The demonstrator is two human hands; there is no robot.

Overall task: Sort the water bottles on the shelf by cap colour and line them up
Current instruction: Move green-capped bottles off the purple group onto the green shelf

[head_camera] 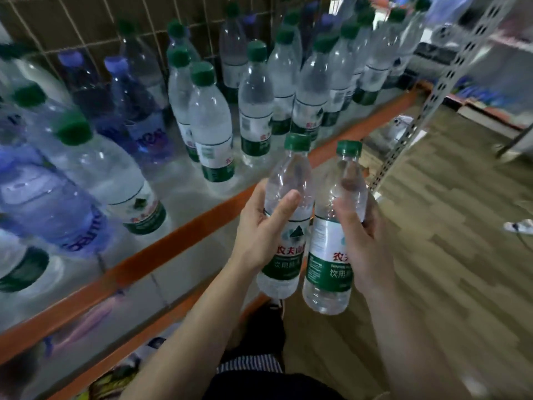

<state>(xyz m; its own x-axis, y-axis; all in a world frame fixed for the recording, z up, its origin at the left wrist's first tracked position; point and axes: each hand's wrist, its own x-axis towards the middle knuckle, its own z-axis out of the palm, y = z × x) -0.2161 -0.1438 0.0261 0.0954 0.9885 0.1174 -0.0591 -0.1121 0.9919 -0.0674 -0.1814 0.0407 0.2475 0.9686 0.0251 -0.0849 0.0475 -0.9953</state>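
Note:
My left hand (261,226) grips a green-capped water bottle (288,180) around its middle. Beside it my right hand (364,238) grips a second green-capped bottle (331,264). Both bottles are upright, side by side, held in the air in front of the shelf's orange front edge (173,235). On the shelf stand several green-capped bottles (212,125), in rows at the middle and right. Blue-capped bottles with blue labels (135,111) stand at the left and back, mixed with more green-capped ones (95,166).
A wire grid (86,21) backs the shelf. A perforated metal upright (418,111) rises at the shelf's right end. A lower shelf level with coloured items (86,319) sits below. Wood-pattern floor (447,255) lies to the right, with a sandal (519,226) on it.

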